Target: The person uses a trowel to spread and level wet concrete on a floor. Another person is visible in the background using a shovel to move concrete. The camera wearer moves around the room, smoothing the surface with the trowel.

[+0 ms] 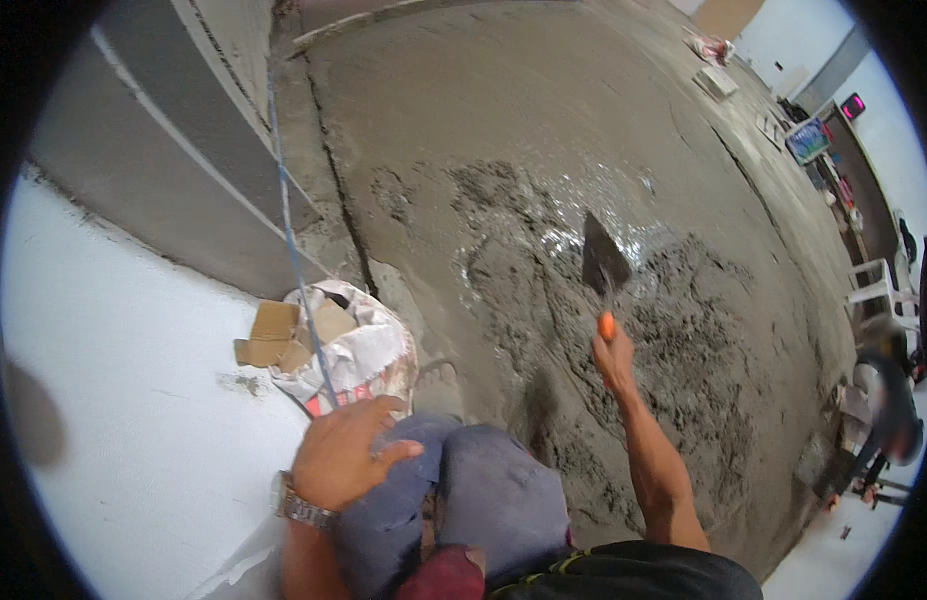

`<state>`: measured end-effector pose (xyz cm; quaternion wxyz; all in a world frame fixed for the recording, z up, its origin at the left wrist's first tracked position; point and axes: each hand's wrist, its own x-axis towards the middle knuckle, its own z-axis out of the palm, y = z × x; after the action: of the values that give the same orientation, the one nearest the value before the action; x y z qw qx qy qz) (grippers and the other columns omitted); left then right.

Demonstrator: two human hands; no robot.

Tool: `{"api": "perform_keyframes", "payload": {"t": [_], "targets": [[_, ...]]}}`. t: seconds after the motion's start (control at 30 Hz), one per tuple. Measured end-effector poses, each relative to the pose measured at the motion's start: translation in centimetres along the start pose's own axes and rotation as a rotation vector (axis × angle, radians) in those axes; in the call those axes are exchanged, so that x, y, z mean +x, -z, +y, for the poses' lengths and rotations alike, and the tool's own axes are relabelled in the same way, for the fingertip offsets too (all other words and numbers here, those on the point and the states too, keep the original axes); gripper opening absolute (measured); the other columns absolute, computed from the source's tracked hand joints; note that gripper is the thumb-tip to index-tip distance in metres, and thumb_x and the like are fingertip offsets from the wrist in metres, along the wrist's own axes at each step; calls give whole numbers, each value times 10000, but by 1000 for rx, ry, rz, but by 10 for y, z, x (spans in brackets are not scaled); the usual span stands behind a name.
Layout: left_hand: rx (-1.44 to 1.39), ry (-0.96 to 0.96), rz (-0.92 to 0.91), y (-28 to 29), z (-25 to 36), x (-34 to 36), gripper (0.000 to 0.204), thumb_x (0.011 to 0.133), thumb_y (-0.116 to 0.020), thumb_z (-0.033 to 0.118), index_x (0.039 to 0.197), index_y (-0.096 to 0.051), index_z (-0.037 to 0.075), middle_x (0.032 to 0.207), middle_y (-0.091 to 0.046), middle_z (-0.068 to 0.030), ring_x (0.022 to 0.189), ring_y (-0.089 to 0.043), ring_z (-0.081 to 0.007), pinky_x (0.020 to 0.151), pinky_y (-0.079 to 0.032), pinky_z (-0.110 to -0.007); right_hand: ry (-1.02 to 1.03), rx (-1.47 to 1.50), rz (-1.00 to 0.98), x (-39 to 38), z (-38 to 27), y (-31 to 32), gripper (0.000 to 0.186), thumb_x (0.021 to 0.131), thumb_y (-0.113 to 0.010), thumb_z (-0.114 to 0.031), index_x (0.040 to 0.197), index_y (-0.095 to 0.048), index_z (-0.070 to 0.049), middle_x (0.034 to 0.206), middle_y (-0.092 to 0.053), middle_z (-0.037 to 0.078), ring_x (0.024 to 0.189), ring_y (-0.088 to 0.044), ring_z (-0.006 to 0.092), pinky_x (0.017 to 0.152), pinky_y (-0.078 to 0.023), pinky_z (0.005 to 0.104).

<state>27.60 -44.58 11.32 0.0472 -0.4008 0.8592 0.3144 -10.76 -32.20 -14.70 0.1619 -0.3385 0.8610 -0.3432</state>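
Gripped by the right hand [615, 362], the trowel [602, 258] juts beyond the fingers [610, 352].

Glare spots the wet concrete [523, 290]; outer edges bend and blacken.

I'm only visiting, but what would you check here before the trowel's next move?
1. Right hand gripping the trowel by its orange handle: ok.
2. Blade touching the wet grey mix: cannot tell from this angle.
3. Mix smooth around the blade: not ok, it is lumpy.
4. Left hand clear of the blue string: cannot tell, they meet in the view.
5. White sack away from the blade: ok, well to its left.
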Motion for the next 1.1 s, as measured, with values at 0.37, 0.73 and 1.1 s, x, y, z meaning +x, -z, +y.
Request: {"api": "perform_keyframes", "payload": {"t": [0.37, 0.73, 1.1], "targets": [[-103, 100, -23, -5, 22, 10, 470, 669, -787, 233, 1061, -608, 46, 930, -658, -150, 789, -640, -265, 718, -490, -352, -1424, -233, 150, -437, 238, 135, 196, 765, -553, -190, 810, -565, 1, 608, -565, 83, 581, -607, 219, 500, -459, 369], [-116, 19, 27, -5, 20, 8, 491, 680, -783, 270, 1071, -593, 43, 884, -658, -135, 761, -639, -264, 691, -493, -347, -1183, 188, 80, -453, 187, 23, 148, 732, -628, -112, 774, -599, 27, 642, -602, 103, 535, -575, 206, 473, -431, 369], [-109, -37, 32, -3, 16, 8, 453, 734, -734, 346, 1045, -589, 50, 871, -660, -130, 803, -650, -286, 692, -503, -360, -522, 216, -454, -272, 101, -41, 175, 725, -576, -146, 755, -554, 25, 629, -524, 73, 571, -487, 195, 538, -404, 366]]}}
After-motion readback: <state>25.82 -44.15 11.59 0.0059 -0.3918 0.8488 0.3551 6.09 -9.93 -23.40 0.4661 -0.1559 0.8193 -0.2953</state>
